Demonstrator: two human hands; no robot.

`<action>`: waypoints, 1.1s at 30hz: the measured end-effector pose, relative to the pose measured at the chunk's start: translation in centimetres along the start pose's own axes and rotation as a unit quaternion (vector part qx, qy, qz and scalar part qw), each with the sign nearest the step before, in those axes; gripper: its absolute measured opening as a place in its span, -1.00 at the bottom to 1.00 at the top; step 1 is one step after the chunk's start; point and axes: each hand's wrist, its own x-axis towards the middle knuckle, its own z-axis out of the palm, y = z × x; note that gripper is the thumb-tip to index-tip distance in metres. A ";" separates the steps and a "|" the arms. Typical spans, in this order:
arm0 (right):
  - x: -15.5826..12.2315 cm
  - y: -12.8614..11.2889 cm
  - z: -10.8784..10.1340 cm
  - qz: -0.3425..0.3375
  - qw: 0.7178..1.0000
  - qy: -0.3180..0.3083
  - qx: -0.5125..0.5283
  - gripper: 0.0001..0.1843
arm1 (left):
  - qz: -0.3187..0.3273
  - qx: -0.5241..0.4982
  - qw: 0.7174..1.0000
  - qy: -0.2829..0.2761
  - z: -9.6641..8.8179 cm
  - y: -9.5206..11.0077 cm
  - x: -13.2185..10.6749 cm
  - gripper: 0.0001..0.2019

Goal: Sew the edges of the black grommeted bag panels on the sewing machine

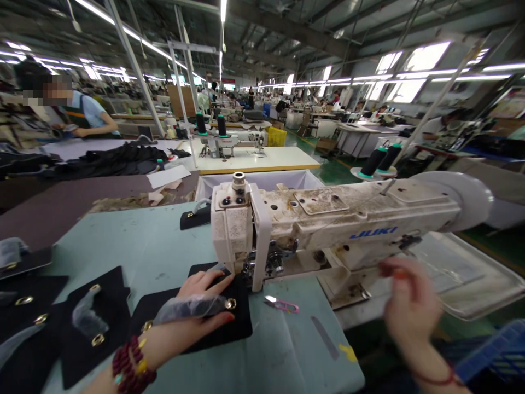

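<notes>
Left hand (203, 298) spread flat on black piece (240, 325) — piece held pinned to table (156, 246), brass eyelet edge set beneath sewing machine (328, 219) head, likely for steadiness. Right hand (410, 312) raised beside machine arm, blurred — grip cannot be told. Thread snips (282, 305) laid within reach.

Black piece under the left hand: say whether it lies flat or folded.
Flat: the black piece lies spread on the table, pressed by the left hand.

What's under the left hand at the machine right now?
The left hand lies flat on a black fabric piece on the table, beside a brass eyelet. The patch beneath the palm is covered.
</notes>
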 end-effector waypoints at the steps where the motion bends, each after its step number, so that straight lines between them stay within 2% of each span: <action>1: -2.9 -1.2 2.1 0.000 0.995 -0.092 0.049 -0.43 | -0.014 0.004 1.000 0.017 0.3 0.4 -0.3 -0.49; 2: -5.8 -2.4 4.3 0.037 0.956 -0.251 0.146 -0.49 | -0.024 0.006 0.999 0.033 0.6 0.8 -0.5 -0.51; 3: -8.3 -3.6 6.6 0.094 0.894 -0.373 0.231 -0.50 | -0.029 0.008 0.998 0.047 0.8 1.0 -0.6 -0.52; 4: -10.3 -4.7 8.9 0.144 0.839 -0.439 0.288 -0.50 | -0.031 0.010 0.998 0.058 0.9 1.2 -0.7 -0.52; 5: -11.8 -5.8 10.9 0.193 0.798 -0.467 0.329 -0.47 | -0.031 0.012 0.997 0.065 1.1 1.3 -0.7 -0.52; 6: -12.7 -6.8 12.5 0.231 0.779 -0.466 0.350 -0.44 | -0.030 0.016 0.997 0.068 1.1 1.3 -0.7 -0.52; 7: -13.2 -7.7 13.7 0.253 0.778 -0.450 0.359 -0.42 | -0.030 0.022 0.997 0.071 1.2 1.3 -0.7 -0.52; 9: -13.1 -9.1 14.9 0.265 0.793 -0.415 0.358 -0.43 | -0.029 0.036 0.996 0.070 1.2 1.3 -0.7 -0.52; 12: -12.6 -10.0 14.3 0.240 0.818 -0.401 0.335 -0.48 | -0.024 0.054 0.996 0.066 1.3 1.3 -0.6 -0.53; 17: -13.7 -9.6 12.9 0.210 0.850 -0.388 0.288 -0.49 | -0.020 0.064 0.995 0.067 1.3 1.3 -0.6 -0.53; 24: -14.5 -9.5 13.4 0.210 0.863 -0.354 0.292 -0.51 | -0.029 0.062 0.996 0.048 1.1 1.4 -0.3 -0.50; 30: -14.4 -9.6 13.6 0.199 0.872 -0.358 0.268 -0.51 | -0.031 0.068 0.996 0.045 1.0 1.0 0.0 -0.52; 33: -14.2 -9.7 13.8 0.207 0.866 -0.368 0.269 -0.49 | -0.032 0.061 0.997 0.034 1.0 0.7 0.3 -0.54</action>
